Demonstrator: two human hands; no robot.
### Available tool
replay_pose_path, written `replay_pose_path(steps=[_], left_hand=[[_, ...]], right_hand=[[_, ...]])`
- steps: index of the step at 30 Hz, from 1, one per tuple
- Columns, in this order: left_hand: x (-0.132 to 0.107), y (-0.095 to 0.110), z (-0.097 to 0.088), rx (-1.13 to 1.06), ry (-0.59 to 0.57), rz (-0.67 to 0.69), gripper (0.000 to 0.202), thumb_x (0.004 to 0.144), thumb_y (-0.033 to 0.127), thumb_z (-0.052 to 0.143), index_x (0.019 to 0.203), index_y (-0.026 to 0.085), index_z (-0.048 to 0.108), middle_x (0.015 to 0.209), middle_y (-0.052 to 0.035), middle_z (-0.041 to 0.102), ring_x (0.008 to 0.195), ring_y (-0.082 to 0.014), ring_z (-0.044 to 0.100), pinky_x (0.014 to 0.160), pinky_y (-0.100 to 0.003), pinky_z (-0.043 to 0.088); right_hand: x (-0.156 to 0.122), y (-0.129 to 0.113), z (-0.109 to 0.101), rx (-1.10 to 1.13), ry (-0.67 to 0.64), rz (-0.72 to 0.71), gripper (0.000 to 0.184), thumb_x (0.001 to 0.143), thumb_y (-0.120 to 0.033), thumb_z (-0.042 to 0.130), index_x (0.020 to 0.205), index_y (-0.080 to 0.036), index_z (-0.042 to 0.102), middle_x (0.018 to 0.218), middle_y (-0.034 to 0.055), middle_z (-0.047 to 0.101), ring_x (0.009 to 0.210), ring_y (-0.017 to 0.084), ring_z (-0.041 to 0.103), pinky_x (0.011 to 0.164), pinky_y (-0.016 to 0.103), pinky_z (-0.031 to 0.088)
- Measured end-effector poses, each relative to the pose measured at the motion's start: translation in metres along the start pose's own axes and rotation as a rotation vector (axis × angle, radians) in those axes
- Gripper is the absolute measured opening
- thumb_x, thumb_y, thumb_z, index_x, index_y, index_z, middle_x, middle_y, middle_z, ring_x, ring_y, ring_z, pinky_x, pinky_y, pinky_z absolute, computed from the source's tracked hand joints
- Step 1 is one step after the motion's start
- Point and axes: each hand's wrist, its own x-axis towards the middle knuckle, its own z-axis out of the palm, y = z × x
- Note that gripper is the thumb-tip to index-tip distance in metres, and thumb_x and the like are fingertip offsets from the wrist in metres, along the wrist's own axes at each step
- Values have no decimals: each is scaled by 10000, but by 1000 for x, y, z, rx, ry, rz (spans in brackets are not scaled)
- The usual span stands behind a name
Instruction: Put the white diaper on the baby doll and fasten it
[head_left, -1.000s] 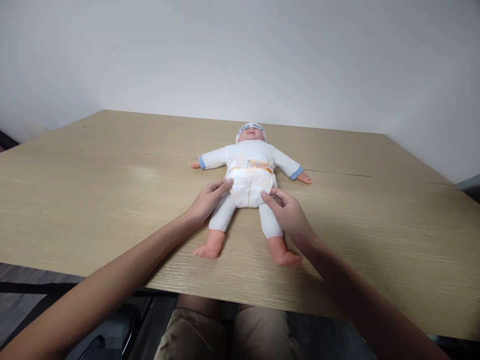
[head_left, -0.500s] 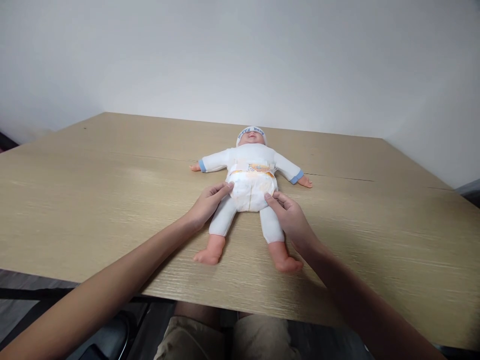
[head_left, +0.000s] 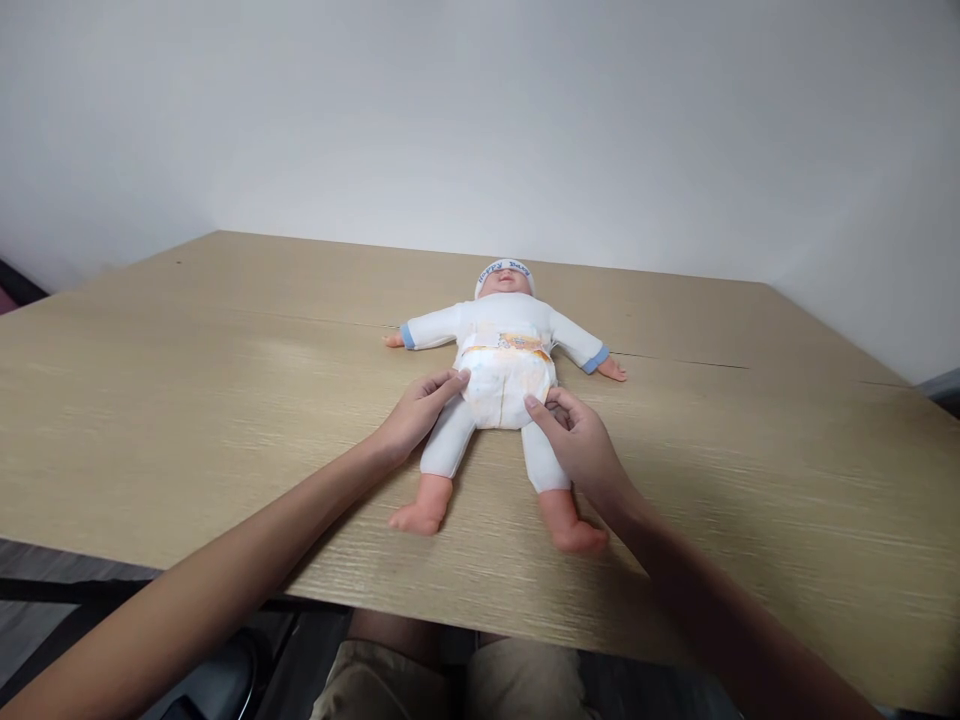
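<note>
A baby doll (head_left: 504,310) in a white suit with blue cuffs lies on its back, arms and legs spread, feet towards me. Around its hips sits a white diaper (head_left: 499,385) with an orange-patterned band across the waist. My left hand (head_left: 421,408) pinches the diaper's edge at the left leg opening, thumb on top. At the opposite leg opening, my right hand (head_left: 576,430) grips the other edge between thumb and curled fingers. Some fingertips of both hands are hidden behind the diaper and the doll's thighs.
The doll rests on a wide wooden table (head_left: 225,430) with a thin seam running across it. A pale wall (head_left: 480,130) rises behind the far edge. My knees in beige shorts (head_left: 382,680) are below the near edge, beside part of a chair (head_left: 217,690).
Both hands stay at the diaper's leg edges. The right thumb has shifted slightly inward and down along the edge. The whole view has moved a little.
</note>
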Motion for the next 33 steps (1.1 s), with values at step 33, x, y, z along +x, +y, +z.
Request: replay_pose_path(steps=[33], left_hand=[[-1, 1, -6, 266, -60, 151, 489, 1005, 685, 720, 1018, 197, 752, 1001, -53, 744, 918, -243, 632, 804, -349, 467]], right_hand=[[-1, 2, -3, -160, -12, -161, 325, 901, -535, 812, 939, -230, 707, 843, 4, 665, 758, 198, 542, 724, 336, 428]])
